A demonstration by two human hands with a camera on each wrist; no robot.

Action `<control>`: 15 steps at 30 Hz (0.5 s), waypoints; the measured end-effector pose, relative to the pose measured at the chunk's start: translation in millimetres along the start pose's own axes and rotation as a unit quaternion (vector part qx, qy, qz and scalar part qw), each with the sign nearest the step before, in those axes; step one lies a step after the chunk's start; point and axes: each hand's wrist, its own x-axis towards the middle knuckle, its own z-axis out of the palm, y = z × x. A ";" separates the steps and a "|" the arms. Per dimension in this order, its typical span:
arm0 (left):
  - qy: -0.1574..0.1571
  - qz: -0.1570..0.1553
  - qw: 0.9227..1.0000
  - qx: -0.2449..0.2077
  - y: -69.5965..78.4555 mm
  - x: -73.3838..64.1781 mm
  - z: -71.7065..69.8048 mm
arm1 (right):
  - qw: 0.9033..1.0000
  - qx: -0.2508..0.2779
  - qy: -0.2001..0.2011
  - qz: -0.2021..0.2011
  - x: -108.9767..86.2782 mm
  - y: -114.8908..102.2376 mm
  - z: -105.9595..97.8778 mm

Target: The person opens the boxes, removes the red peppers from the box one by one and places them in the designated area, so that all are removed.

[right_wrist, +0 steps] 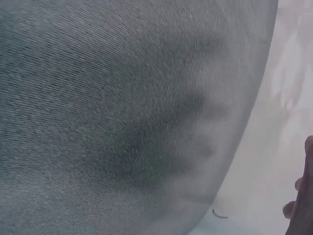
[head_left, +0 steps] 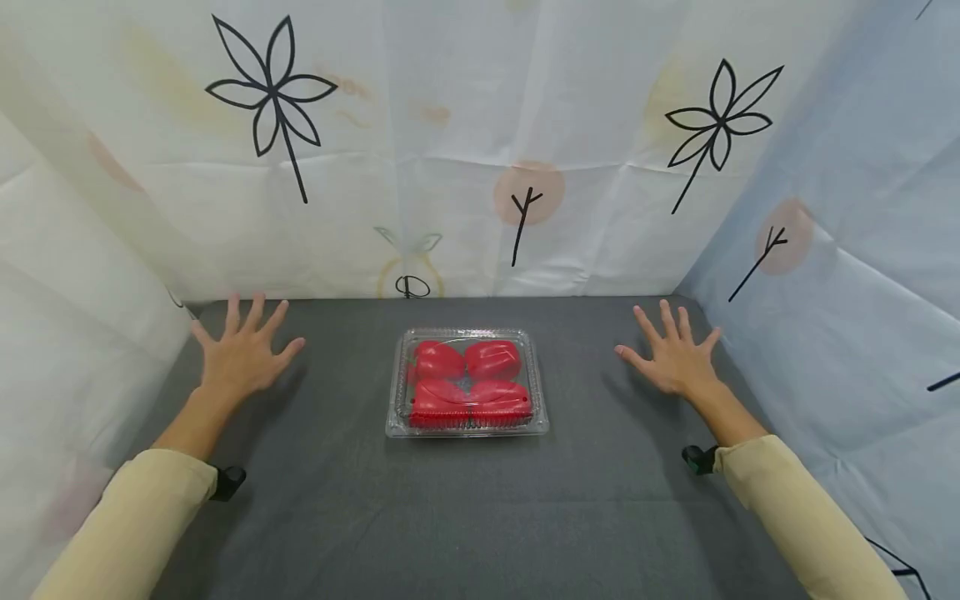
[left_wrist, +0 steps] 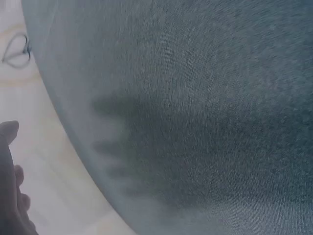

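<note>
A clear plastic clamshell box [head_left: 467, 432] sits closed near the middle of the grey table. Through its lid show several red, glossy pieces [head_left: 492, 360] that look like peppers or fruit. Off to the left, my left hand [head_left: 242, 357] is spread with straight fingers, holding nothing. My right hand [head_left: 673, 354] is likewise spread on the right side, apart from the box. In the left wrist view, part of the left hand [left_wrist: 9, 191] appears at the left edge above its shadow. The right wrist view catches the right hand [right_wrist: 302, 196] at its right edge.
Grey cloth [head_left: 450, 525] covers the table. A white printed curtain [head_left: 465, 167] with leaf drawings rises along the back edge, with further fabric walls on the left [head_left: 60, 333] and the right [head_left: 862, 333]. Black bands [head_left: 227, 482] sit at both sleeve cuffs.
</note>
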 end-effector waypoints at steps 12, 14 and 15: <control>-0.016 0.061 0.998 0.024 32.2 -14.0 2.6 | 0.996 -0.005 -0.072 -0.054 -23.2 -24.0 3.8; -0.012 0.072 0.997 0.032 37.1 -16.2 3.3 | 0.995 -0.013 -0.073 -0.065 -27.6 -28.0 4.2; -0.009 0.078 0.996 0.034 39.6 -17.6 3.6 | 0.995 -0.015 -0.071 -0.071 -29.7 -30.1 4.5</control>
